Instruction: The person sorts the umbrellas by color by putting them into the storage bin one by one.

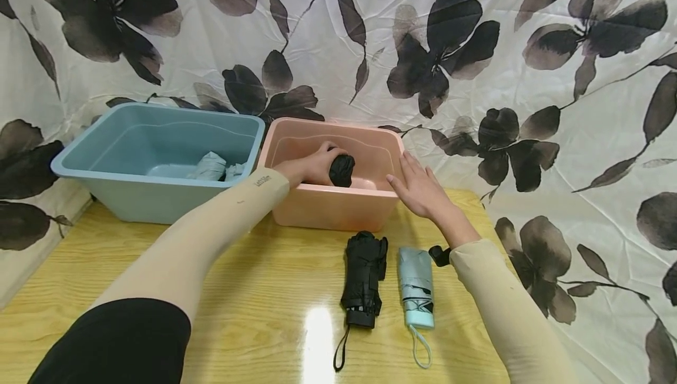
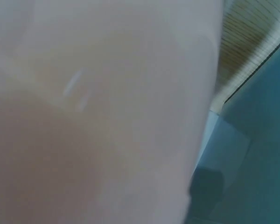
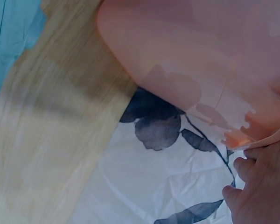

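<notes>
My left hand [image 1: 317,165] reaches into the pink bin [image 1: 328,204] and grips a black folded umbrella [image 1: 341,170], its crumpled fabric end facing right. Much of that umbrella is hidden behind the fingers and the bin's front wall. At the bin's right rim, my right hand [image 1: 420,189] rests with its fingers straight along the outside and the thumb near the front corner. The right wrist view shows the fingertips [image 3: 242,165] against the rim. On the table in front lie a second black folded umbrella [image 1: 364,278] and a light blue folded umbrella [image 1: 416,287], straps toward me.
A blue bin [image 1: 143,193] stands left of the pink one, with pale blue fabric bundles [image 1: 208,166] at its right end. Both bins sit on a wooden table [image 1: 254,307] against a floral cloth [image 1: 349,31]. A blurred pale surface covers most of the left wrist view.
</notes>
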{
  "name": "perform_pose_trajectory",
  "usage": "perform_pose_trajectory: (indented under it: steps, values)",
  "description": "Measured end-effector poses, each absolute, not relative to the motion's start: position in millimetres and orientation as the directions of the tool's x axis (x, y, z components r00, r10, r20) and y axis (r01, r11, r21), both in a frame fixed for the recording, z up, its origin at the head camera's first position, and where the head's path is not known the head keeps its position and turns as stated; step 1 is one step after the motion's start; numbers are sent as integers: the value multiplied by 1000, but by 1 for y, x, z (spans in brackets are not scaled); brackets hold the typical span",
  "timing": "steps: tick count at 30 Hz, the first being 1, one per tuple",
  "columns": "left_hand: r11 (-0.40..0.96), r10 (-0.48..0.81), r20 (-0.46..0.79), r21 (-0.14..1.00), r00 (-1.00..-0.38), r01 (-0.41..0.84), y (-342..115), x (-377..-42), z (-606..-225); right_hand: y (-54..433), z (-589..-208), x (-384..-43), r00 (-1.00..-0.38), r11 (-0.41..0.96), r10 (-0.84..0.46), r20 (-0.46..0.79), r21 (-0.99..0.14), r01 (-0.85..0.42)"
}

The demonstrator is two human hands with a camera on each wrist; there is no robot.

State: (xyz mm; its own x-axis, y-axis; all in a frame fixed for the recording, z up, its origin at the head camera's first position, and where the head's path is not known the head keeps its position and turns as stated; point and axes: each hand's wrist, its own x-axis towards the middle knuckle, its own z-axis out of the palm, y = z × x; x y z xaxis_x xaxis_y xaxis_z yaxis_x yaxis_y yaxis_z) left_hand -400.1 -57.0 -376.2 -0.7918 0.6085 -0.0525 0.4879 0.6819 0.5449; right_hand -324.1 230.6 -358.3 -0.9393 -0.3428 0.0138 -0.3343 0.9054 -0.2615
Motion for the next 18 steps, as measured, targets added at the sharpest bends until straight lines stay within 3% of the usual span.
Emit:
perform_pose_trajectory:
  steps: [5, 11, 18]
  values:
    - [715, 629, -158, 501, -761, 487, -59, -400, -374, 231, -359, -324, -938, 906, -347, 12, -254, -338]
    - [723, 636, -254, 525, -728, 448, -63, -399, -371, 230, -361, -326, -938, 909, -346, 15, -243, -339]
    - [724, 605, -215, 549, -766, 418, -65, -398, -366, 230, -360, -325, -937, 907, -350, 11, -247, -341]
